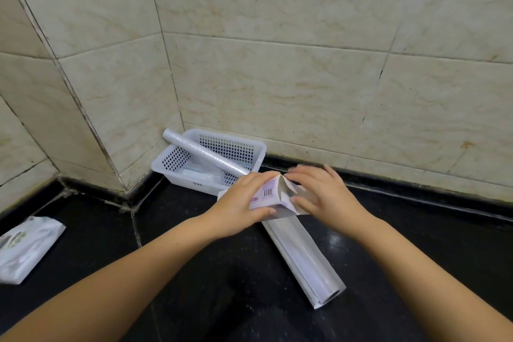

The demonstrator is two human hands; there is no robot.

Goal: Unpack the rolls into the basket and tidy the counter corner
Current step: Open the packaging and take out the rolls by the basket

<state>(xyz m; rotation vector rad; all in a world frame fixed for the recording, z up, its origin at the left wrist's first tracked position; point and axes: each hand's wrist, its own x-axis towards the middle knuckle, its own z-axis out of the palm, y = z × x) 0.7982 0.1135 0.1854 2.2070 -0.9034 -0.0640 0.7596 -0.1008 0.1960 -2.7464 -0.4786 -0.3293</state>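
A white box (268, 197) with a barcode panel and purple edging sits on the black counter (194, 258) just in front of the basket (166, 164), its end flaps torn open. The left hand (241, 203) grips the box, thumb along its near side. The right hand (324, 197) is at the open end, fingers spread and blurred, so whether it holds anything cannot be told. A long roll (302, 255) in a clear sleeve lies under the box, running toward the camera. Another roll (205, 154) leans across the basket, its lower end hidden behind the left hand. A white packet (25, 250) is cut off at the left edge
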